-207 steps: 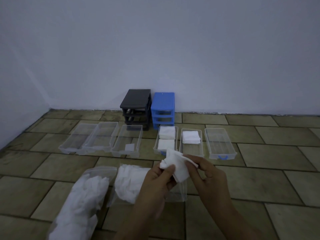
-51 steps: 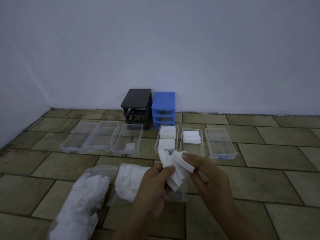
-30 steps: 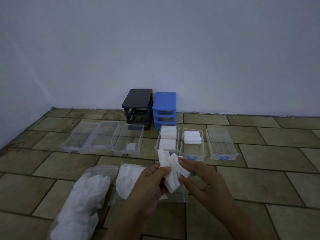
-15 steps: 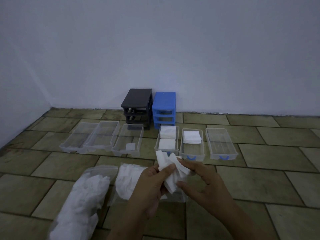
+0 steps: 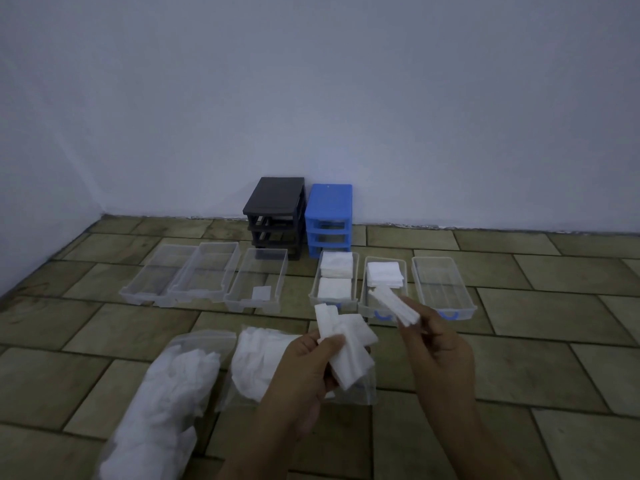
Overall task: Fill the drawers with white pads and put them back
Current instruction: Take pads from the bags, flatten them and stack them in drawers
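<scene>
Two drawer frames point(image 5: 299, 216) stand at the floor's point(image 5: 540, 327) far edge by the wall; six drawers point(image 5: 257, 285) line up before them, bags point(image 5: 162, 403) nearer.

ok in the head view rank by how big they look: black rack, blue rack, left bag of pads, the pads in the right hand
1. Left bag of pads, though it lies nearest the camera.
2. Black rack and blue rack: alike, no ranking.
3. Pads in the right hand.

Dim room: plain white wall point(image 5: 311, 98), brownish tiled floor point(image 5: 554, 323).
</scene>
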